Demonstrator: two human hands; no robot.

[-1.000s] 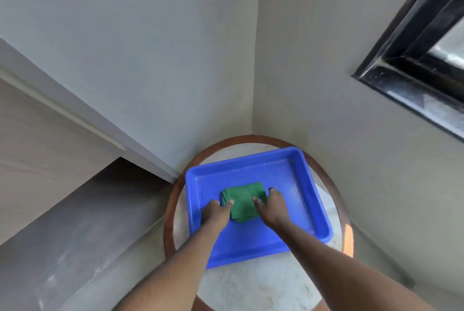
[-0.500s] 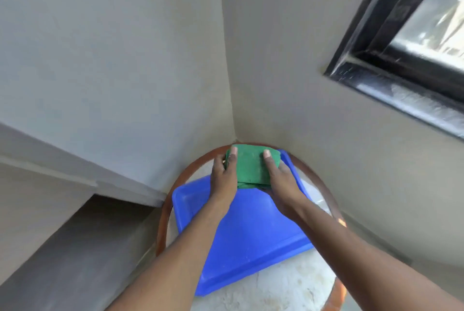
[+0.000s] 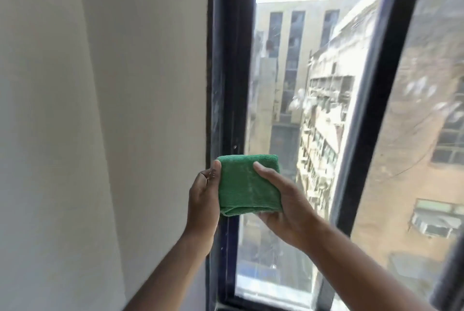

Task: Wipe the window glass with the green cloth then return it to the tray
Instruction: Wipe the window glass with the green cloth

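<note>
A folded green cloth (image 3: pixel 248 185) is held up in front of the window, level with the lower half of the glass. My left hand (image 3: pixel 204 197) grips its left edge, thumb on the front. My right hand (image 3: pixel 283 200) grips its right side, thumb pressed on the front face. The window glass (image 3: pixel 301 109) is a tall pane in a black frame (image 3: pixel 231 72), streaked with white smudges. The cloth overlaps the frame's left upright and the pane's left edge; whether it touches the glass cannot be told. The tray is out of view.
A plain pale wall (image 3: pixel 100 109) fills the left half. A second black upright (image 3: pixel 381 84) splits the window, with another pane (image 3: pixel 426 135) to its right. Buildings show through the glass. The sill runs along the bottom (image 3: pixel 263 303).
Both hands lifted the green cloth out of the blue tray and carried it up to the window. The view swung from the tray and round table to the glass.
</note>
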